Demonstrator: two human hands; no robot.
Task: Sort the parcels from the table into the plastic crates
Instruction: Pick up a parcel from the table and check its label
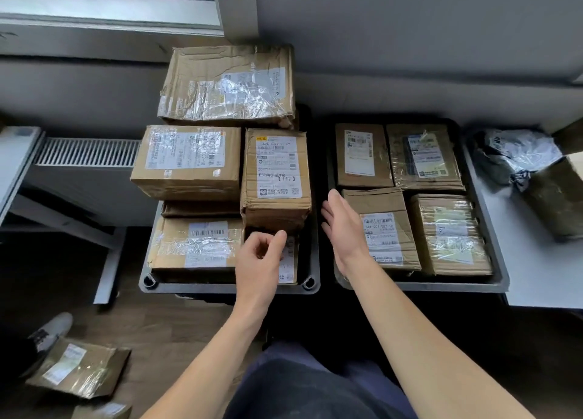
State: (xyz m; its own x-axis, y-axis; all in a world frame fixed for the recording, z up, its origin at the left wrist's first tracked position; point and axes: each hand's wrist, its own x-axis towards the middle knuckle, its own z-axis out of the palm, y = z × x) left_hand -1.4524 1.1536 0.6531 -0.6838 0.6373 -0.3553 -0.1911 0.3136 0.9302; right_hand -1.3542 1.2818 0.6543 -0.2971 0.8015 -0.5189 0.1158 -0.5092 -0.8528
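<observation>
Two grey plastic crates stand side by side below me. The left crate (227,287) is piled high with brown cardboard parcels; a tall one with a white label (276,179) tops the right side of the stack. My left hand (259,257) hovers just below that parcel, fingers loosely curled, holding nothing. The right crate (441,284) holds several flat parcels in one layer. My right hand (345,226) is flat with its fingers apart, over the gap between the crates, beside the tall parcel and over the near-left parcel (383,229).
A white table (536,273) at the right carries a grey plastic bag parcel (514,155) and a brown box (558,197). On the wooden floor at the left lie a taped parcel (79,368) and a shoe (53,327). A radiator (86,152) stands behind the left crate.
</observation>
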